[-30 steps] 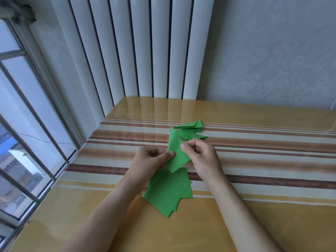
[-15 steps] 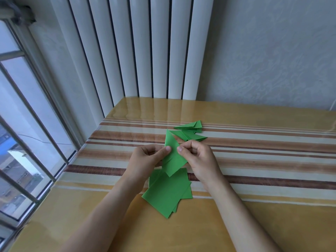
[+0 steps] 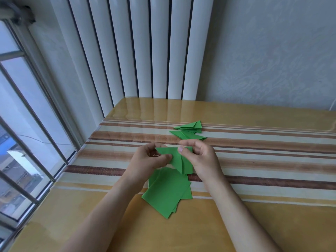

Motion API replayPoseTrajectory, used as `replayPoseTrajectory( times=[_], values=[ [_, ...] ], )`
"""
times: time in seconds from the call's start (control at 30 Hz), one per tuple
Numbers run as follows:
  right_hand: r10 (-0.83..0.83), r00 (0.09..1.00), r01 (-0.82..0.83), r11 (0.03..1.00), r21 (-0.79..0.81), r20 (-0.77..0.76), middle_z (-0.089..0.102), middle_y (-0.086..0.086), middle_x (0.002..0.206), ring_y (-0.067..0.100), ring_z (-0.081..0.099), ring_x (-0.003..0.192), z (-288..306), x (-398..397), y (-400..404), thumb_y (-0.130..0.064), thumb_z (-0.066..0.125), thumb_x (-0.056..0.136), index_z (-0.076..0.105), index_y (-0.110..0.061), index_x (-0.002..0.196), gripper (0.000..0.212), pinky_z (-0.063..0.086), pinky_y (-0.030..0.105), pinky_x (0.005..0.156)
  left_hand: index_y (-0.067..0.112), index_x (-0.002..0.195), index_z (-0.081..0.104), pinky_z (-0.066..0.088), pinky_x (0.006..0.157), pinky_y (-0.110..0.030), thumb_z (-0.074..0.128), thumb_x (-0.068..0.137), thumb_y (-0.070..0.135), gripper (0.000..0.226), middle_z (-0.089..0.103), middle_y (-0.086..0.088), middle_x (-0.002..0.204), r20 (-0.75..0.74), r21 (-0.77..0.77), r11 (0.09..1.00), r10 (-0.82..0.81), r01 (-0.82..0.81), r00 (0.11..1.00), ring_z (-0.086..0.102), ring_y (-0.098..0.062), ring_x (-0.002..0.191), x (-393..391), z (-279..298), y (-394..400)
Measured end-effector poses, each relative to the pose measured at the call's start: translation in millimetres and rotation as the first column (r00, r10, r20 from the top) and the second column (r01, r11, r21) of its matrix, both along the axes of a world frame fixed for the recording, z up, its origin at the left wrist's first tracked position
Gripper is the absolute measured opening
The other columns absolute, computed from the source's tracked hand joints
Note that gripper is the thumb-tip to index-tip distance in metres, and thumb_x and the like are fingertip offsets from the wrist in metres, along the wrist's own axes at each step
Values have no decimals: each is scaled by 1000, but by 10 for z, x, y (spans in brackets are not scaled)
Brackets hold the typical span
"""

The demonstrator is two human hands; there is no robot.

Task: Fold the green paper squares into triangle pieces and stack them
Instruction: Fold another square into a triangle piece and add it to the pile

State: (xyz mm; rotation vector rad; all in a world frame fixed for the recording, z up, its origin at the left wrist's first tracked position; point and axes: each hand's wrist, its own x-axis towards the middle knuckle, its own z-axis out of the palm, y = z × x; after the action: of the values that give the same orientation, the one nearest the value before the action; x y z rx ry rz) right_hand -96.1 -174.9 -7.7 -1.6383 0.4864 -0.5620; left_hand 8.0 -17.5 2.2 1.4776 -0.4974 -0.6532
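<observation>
While both hands, left (image 3: 151, 157) and right (image 3: 200, 157), pinch the half-folded piece (image 3: 179, 160) above the squares (image 3: 167, 191), its flaps may spring open. Loosened fingers would skew the crease; finished triangles (image 3: 190, 131) lie at 12 o'clock.

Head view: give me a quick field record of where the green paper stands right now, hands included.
piece in work: partly folded green paper, held up above the table, crease lines visible
left hand: pinches the piece's left edge
right hand: pinches its top right, thumb on the front
unfolded squares: loose stack flat on the table, below the hands, edges fanned
finished triangles: small pile beyond the hands, overlapping
surroundings: radiator behind the table, window to the left
</observation>
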Motion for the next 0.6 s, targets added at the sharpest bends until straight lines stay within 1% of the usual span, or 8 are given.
replayPoseTrajectory(
  times=[0.07,0.13,0.27,0.33,0.37,0.43,0.5,0.6],
  values=[
    [-37,999,36,998,58,17,79,-10,97,-1,73,93,6,-5,-11,-21,83,89,71,-25,115,29,51,9,76,-5,106,68,62,74,-27,75,88,-4,19,76,-17,91,6,-8,999,-37,37,999,76,-25,80,-22,-24,-9],
    [-35,999,34,994,100,6,79,-8,97,2,75,90,17,4,6,-21,84,88,66,-27,122,39,54,14,75,-6,106,68,63,76,-28,74,89,-6,19,76,-18,94,-7,-35,999,-26,25,1000,76,-26,82,-32,-20,-15],
    [67,997,-62,988,143,-28,80,0,108,20,78,94,2,26,37,-15,84,88,58,-25,132,52,63,43,90,-3,98,68,63,74,-25,71,90,-8,10,75,-20,100,-117,-116,990,71,-84,991,77,-27,83,-7,13,-3],
    [77,997,-72,985,156,-26,80,3,108,25,79,89,-11,30,44,-9,82,89,57,-23,133,53,63,47,89,-2,98,67,63,75,-27,71,90,-6,10,74,-23,105,-139,-110,989,83,-99,987,77,-29,86,12,10,-4],
    [58,998,-53,986,160,-23,80,4,106,25,79,87,-10,31,45,-7,81,89,57,-22,133,52,64,46,88,-2,99,68,64,76,-28,72,90,-4,10,73,-25,104,-99,-79,993,79,-87,992,77,-30,87,13,1,-3],
    [-2,1000,4,988,155,-11,80,5,104,23,79,90,-25,37,29,-8,81,89,57,-25,132,52,63,44,88,-1,99,71,65,80,-35,74,91,2,9,74,-25,98,81,34,998,45,-47,996,77,-29,85,11,-36,-6],
    [-61,998,60,986,158,3,80,5,103,19,78,93,-35,40,5,-11,83,88,57,-27,130,52,61,36,86,7,94,76,64,84,-39,76,92,9,2,78,-13,86,235,141,990,-33,-1,971,77,-28,84,-35,-47,-14],
    [-75,997,68,974,216,22,78,2,95,12,76,85,-25,37,-2,-10,82,88,57,-25,128,50,58,22,75,13,92,80,62,77,-34,78,92,13,3,80,-8,85,245,142,990,-58,24,968,77,-25,82,-85,-33,-23]
  ],
)
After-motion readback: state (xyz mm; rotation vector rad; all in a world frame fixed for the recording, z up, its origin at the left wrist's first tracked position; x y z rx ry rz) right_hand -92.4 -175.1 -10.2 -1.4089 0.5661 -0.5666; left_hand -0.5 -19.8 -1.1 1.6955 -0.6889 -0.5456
